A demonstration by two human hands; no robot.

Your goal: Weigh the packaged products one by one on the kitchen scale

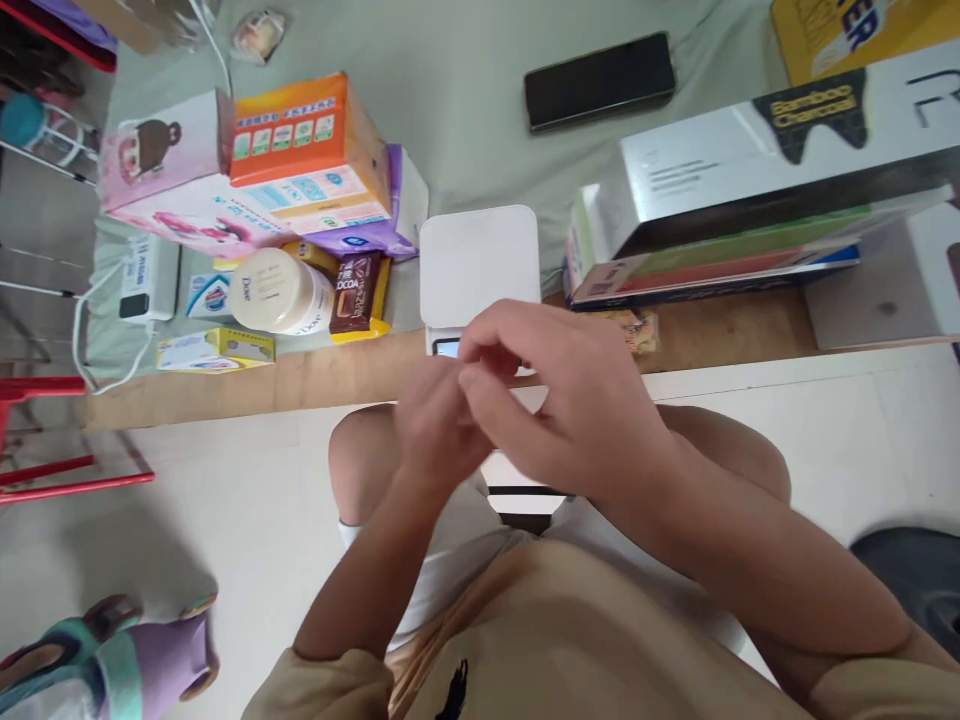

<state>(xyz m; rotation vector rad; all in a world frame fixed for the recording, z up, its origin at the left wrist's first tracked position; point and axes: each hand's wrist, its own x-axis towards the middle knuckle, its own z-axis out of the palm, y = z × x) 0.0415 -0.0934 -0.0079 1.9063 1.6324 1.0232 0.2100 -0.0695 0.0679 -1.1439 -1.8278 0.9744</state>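
Left hand [431, 425] and right hand [559, 400] were clasped together over small white square scale [478, 265], fingers curled, anything gripped couldn't be told; readout best kept unobstructed.

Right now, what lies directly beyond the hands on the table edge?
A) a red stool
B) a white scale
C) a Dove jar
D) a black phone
B: the white scale sits just past the left hand and right hand, its display edge partly covered by them.
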